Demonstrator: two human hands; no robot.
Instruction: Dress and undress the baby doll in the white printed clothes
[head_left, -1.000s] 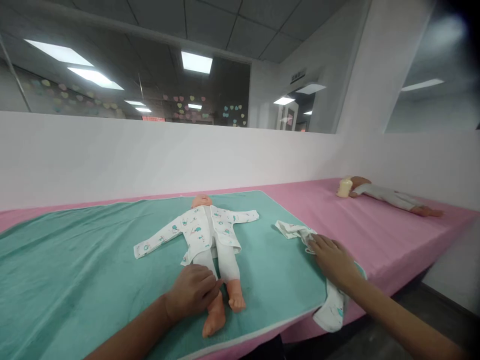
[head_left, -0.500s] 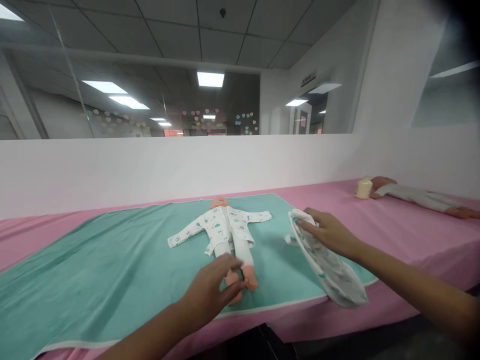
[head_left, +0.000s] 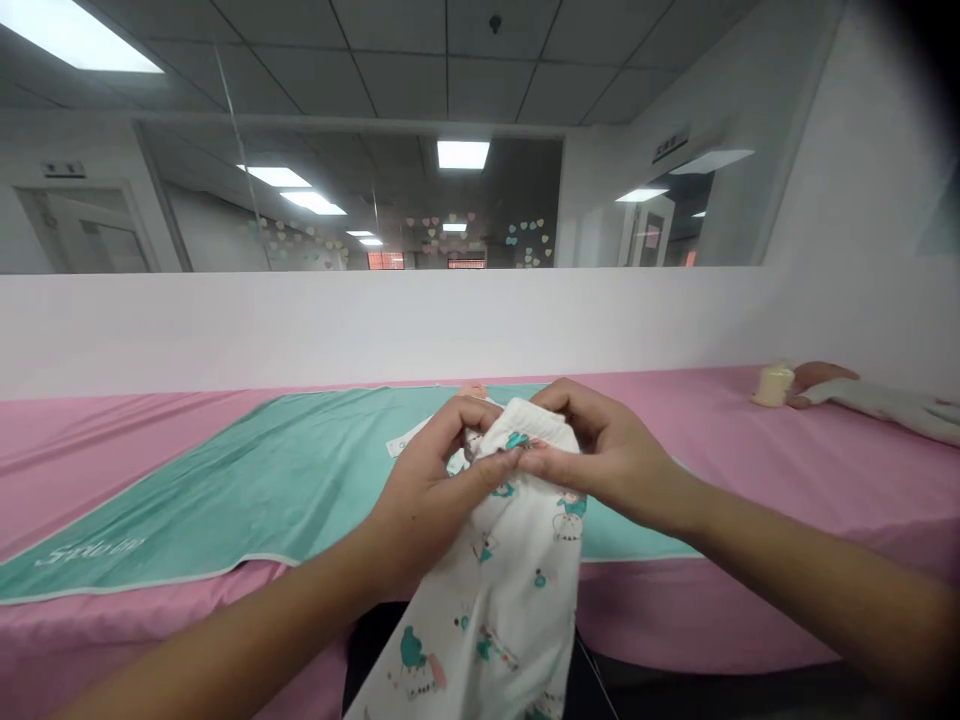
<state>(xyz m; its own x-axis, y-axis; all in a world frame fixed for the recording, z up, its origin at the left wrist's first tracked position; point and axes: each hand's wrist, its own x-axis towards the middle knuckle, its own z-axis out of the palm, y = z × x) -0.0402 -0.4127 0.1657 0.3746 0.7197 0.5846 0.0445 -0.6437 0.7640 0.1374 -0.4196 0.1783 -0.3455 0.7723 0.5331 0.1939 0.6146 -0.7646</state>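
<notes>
My left hand [head_left: 439, 490] has left the feet of the baby doll [head_left: 472, 390] and joined my right hand [head_left: 604, 450] on the white baby garment [head_left: 499, 590]. Both hands are close together, fingertips almost meeting, clamped on the gathered top of the cloth. I hold it up in front of me, and its teal-printed length hangs down past the front edge of the surface. Behind my hands, the green towel mat [head_left: 225, 500] lies on the pink-covered surface [head_left: 112, 450], and only the top of the doll's head shows beyond my left hand. Far to my right, a second doll [head_left: 885, 405] dressed in white lies just beside a cream-coloured bottle [head_left: 774, 385]
</notes>
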